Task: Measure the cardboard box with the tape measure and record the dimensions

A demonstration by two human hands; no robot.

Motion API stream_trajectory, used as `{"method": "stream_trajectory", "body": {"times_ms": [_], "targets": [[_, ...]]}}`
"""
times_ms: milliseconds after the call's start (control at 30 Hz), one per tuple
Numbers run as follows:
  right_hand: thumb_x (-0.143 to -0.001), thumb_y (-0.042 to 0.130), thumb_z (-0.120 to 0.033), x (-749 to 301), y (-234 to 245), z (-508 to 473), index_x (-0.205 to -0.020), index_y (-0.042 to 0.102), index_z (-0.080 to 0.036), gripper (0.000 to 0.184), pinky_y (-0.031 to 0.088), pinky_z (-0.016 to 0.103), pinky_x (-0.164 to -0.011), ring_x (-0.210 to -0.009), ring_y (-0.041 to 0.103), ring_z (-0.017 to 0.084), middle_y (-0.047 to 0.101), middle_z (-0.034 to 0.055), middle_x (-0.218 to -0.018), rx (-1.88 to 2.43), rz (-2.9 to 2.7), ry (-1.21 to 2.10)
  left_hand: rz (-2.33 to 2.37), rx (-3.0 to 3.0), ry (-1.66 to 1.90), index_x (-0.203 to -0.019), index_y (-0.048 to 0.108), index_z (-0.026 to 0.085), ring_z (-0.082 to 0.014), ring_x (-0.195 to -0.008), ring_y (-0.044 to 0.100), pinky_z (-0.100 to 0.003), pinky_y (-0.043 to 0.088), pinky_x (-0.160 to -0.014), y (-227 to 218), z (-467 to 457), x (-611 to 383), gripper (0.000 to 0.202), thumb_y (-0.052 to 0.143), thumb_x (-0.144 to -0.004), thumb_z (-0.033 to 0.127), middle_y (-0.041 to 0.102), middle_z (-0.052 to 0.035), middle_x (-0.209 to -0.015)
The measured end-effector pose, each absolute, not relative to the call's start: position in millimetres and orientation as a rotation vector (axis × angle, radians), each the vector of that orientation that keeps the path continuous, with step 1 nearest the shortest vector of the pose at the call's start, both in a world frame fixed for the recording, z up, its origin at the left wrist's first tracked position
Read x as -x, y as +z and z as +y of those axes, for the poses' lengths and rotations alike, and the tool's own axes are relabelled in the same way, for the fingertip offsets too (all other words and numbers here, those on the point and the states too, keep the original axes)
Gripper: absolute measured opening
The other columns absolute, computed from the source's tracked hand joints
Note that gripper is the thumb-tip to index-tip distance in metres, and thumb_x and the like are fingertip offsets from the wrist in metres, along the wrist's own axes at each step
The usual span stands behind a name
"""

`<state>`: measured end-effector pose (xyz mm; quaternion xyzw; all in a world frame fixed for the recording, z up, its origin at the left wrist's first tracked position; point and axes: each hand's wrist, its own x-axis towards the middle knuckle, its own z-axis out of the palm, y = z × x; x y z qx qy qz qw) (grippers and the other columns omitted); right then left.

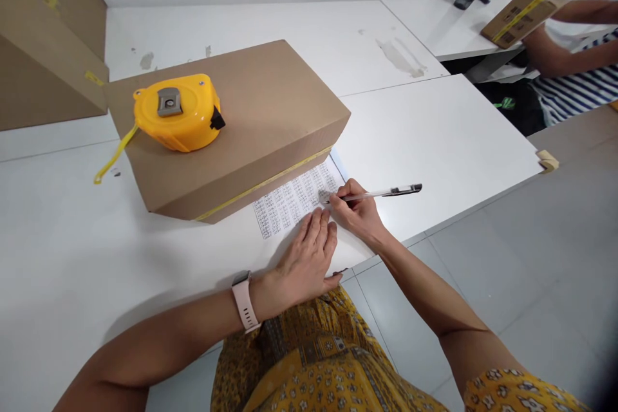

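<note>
My right hand is closed around a clear pen with a black cap end, its tip on a sheet of paper covered in small printed rows. Flat on the same sheet, just below the writing, lies my left hand with fingers stretched out and a pink watch on the wrist. A closed cardboard box with yellow tape covers the sheet's upper part. On top of the box sits a yellow tape measure, its yellow strap hanging over the left edge.
The white table ends close in front of me, with grey floor tiles beyond. Larger cardboard boxes stand at the far left. At the upper right another person in a striped shirt holds a small taped box.
</note>
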<state>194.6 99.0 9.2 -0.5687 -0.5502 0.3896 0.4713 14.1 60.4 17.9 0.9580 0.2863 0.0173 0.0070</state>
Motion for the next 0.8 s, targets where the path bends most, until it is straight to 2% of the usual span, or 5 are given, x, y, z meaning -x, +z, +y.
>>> {"method": "stream_trajectory", "body": {"times_ms": [200, 400, 567, 667, 800], "targets": [[-0.086, 0.070, -0.039, -193, 13, 99, -0.075, 0.050, -0.024, 0.027, 0.030, 0.027, -0.051, -0.054, 0.036, 0.010, 0.043, -0.0067, -0.060, 1.437, -1.308, 0.965, 0.918, -3.071, 0.067, -0.147, 0.048, -0.006, -0.0449, -0.146, 0.043, -0.053, 0.033, -0.120, 21, 55, -16, 0.092, 0.056, -0.092, 0.067, 0.044, -0.0345, -0.154], [-0.088, 0.069, -0.039, -178, 14, 89, -0.084, 0.055, -0.024, 0.021, 0.038, 0.028, -0.055, -0.059, 0.048, 0.012, 0.057, -0.0029, -0.071, 1.352, -1.313, 1.075, 0.946, -3.098, 0.025, -0.146, 0.050, -0.004, -0.0447, -0.143, 0.048, -0.055, 0.037, -0.118, 23, 48, -18, 0.086, 0.057, -0.094, 0.064, 0.052, -0.0326, -0.149], [-0.089, 0.068, -0.038, -181, 9, 92, -0.075, 0.051, -0.024, 0.026, 0.033, 0.028, -0.053, -0.056, 0.041, 0.011, 0.047, -0.0054, -0.062, 1.442, -1.247, 0.931, 0.928, -3.122, 0.072, -0.144, 0.052, -0.002, -0.0451, -0.141, 0.050, -0.056, 0.040, -0.116, 25, 47, -15, 0.079, 0.057, -0.096, 0.060, 0.053, -0.0322, -0.149], [-0.088, 0.066, -0.032, -191, 6, 100, -0.072, 0.049, -0.023, 0.025, 0.033, 0.028, -0.055, -0.058, 0.039, 0.012, 0.046, -0.0053, -0.063, 1.518, -1.126, 0.780, 0.910, -3.111, 0.089, -0.143, 0.054, -0.002, -0.0457, -0.142, 0.049, -0.056, 0.040, -0.116, 26, 48, -13, 0.077, 0.056, -0.096, 0.059, 0.051, -0.0326, -0.151], [-0.087, 0.066, -0.030, -200, 2, 106, -0.072, 0.048, -0.024, 0.024, 0.031, 0.028, -0.056, -0.058, 0.037, 0.011, 0.046, -0.0057, -0.063, 1.526, -1.012, 0.783, 0.908, -3.117, 0.073, -0.142, 0.054, -0.002, -0.0450, -0.142, 0.049, -0.055, 0.041, -0.116, 28, 49, -12, 0.075, 0.054, -0.098, 0.058, 0.051, -0.0331, -0.150]]}}
